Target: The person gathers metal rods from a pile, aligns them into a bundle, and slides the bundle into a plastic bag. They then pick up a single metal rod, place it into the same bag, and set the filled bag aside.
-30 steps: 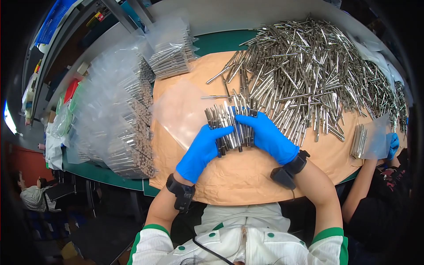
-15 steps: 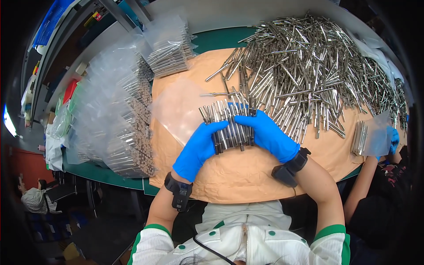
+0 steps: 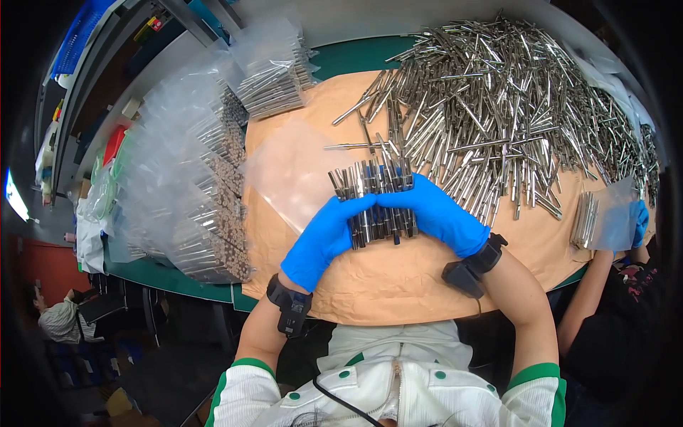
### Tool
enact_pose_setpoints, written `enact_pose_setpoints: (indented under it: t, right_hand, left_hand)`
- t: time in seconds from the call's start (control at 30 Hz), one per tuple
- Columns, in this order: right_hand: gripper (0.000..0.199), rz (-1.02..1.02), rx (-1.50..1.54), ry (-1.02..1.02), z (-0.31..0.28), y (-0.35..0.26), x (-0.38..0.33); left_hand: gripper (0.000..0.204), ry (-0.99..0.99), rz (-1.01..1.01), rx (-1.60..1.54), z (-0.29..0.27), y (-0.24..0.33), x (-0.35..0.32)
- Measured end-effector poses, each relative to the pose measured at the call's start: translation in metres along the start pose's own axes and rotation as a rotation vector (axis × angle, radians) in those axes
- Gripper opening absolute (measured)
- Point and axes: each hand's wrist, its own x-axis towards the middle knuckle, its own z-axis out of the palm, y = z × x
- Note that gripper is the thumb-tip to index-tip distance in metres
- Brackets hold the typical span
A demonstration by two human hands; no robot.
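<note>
Bundle of metal rods [image 3: 377,223] lies between left hand [image 3: 319,238] and right hand [image 3: 437,215], both gloved, clamped on its sides; thumbs across it, tips nearly meeting. Bundle over brown paper [image 3: 420,288], near side of rod pile [image 3: 498,107]; contact with paper unclear.

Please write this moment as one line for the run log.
left hand: grips metal rods | right hand: grips same rods | near: flat clear plastic, loose rod pile | left side: bagged rods
</note>
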Motion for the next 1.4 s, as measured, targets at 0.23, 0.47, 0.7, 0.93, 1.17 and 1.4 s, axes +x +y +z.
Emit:
enact_pose_setpoints:
  t: [0.23, 0.47, 0.7, 0.93, 1.17, 1.4]
  right_hand:
    - [0.03, 0.019, -0.025, -0.027, -0.002, -0.005, 0.0]
    - [0.028, 0.053, 0.071, 0.017, -0.005, -0.002, 0.003]
    - [0.027, 0.026, 0.077, 0.009, 0.0, -0.006, 0.001]
    - [0.027, 0.042, 0.02, 0.014, -0.005, -0.003, 0.004]
    - [0.028, 0.028, 0.06, 0.003, -0.006, 0.0, 0.005]
    - [0.033, 0.022, 0.051, -0.006, -0.002, -0.003, 0.003]
  left_hand:
    - [0.034, 0.007, -0.008, 0.067, 0.001, 0.0, 0.003]
    - [0.035, 0.037, 0.005, 0.052, -0.001, 0.005, 0.0]
    - [0.035, 0.031, -0.034, 0.052, -0.005, 0.008, 0.0]
    - [0.035, 0.017, -0.038, -0.054, -0.007, 0.005, 0.005]
    - [0.034, 0.019, -0.04, 0.007, -0.01, 0.007, 0.005]
    - [0.035, 0.025, -0.004, -0.006, -0.006, 0.006, 0.005]
